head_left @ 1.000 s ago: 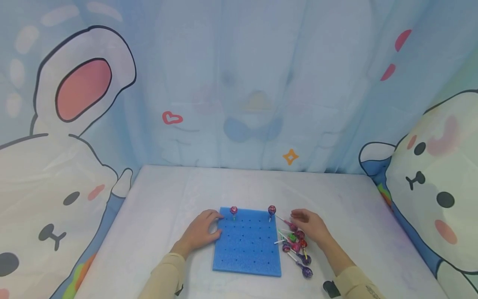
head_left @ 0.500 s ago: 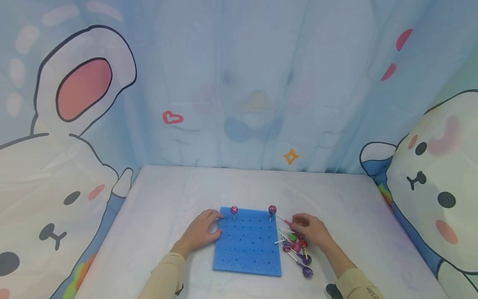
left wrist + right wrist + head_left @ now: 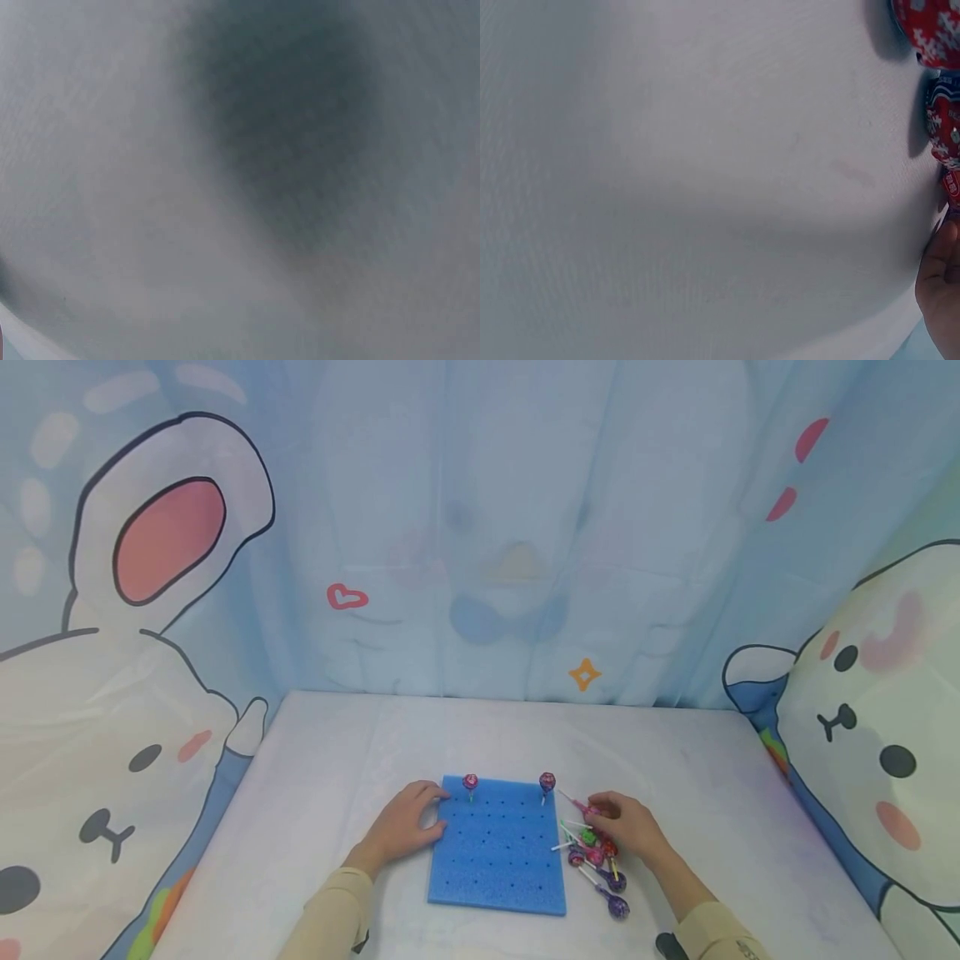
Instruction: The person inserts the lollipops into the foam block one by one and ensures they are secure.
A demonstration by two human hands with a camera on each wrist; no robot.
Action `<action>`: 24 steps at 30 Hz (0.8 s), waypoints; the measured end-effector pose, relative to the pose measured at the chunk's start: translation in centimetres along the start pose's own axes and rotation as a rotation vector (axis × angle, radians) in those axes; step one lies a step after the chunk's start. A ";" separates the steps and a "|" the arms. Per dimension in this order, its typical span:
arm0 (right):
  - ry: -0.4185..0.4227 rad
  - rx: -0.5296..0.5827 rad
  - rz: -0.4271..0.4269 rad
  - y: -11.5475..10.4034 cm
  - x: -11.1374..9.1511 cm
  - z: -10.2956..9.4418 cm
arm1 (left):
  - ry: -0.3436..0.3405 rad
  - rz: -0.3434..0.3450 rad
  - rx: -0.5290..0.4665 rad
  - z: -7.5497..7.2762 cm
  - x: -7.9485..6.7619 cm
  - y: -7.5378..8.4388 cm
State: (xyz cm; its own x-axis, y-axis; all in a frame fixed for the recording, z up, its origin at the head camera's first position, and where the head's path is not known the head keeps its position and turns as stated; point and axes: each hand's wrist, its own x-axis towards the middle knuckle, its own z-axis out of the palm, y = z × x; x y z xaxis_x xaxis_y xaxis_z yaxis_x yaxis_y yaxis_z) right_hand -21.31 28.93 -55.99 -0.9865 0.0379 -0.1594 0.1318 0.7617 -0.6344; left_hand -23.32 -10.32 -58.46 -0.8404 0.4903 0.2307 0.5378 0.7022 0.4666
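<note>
A blue foam board (image 3: pixel 496 852) with rows of small holes lies on the white table. Two lollipops stand upright in its far row, a pink one (image 3: pixel 470 782) near the left corner and a dark red-purple one (image 3: pixel 547 782) near the right. My left hand (image 3: pixel 401 822) rests at the board's left edge, thumb and fingers spread apart along it. Beside the board's right edge, my right hand (image 3: pixel 626 822) pinches a pink-wrapped lollipop (image 3: pixel 588 810) by its head, the stick pointing up and left. Fingers also show at the right edge of the right wrist view.
Several loose lollipops, among them a green one (image 3: pixel 588 837) and a purple one (image 3: pixel 618 907), lie heaped right of the board, some sticks reaching its edge. A cartoon-printed curtain (image 3: pixel 510 527) hangs behind the table (image 3: pixel 337 735). The left wrist view shows only blurred surface.
My right hand has come down onto the pink lollipop and taken it between thumb and fingers; its stick has shifted slightly right. My left hand and the board have stayed put.
</note>
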 end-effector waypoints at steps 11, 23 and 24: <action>0.105 0.071 -0.034 -1.0 0.8 -1.4 | 0.004 0.016 0.014 0.0 0.0 -0.1; 0.270 0.299 -0.137 -7.2 0.7 -2.6 | 0.013 0.024 0.011 -0.1 0.0 0.0; 0.269 0.322 -0.141 -7.8 0.5 -2.5 | 0.013 0.024 0.011 -0.1 0.0 0.0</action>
State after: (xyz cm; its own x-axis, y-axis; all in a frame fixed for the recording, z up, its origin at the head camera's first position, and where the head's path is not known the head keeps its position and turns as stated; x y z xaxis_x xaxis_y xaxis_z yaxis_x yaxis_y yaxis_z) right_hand -23.11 24.64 -49.27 -0.9816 0.1473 0.1212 -0.0245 0.5326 -0.8460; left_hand -23.29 -10.36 -58.37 -0.8281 0.5004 0.2527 0.5584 0.6960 0.4513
